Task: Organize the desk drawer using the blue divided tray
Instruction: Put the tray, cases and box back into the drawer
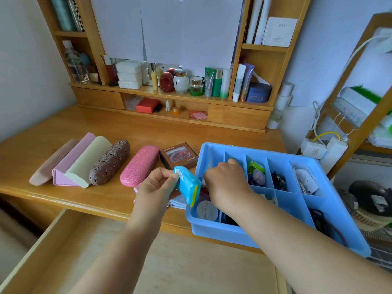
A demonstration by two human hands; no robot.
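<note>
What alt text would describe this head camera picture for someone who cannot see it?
A person's left hand holds a small blue packet beside a blue divided tray while the right hand reaches into it. Five glasses cases line the wooden desk above an open drawer.

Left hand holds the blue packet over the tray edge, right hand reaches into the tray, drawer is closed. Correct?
Not quite. The head view shows the drawer pulled open below the desk. The rest holds: the left hand holds the blue packet, and the right hand reaches into the blue tray.
</note>
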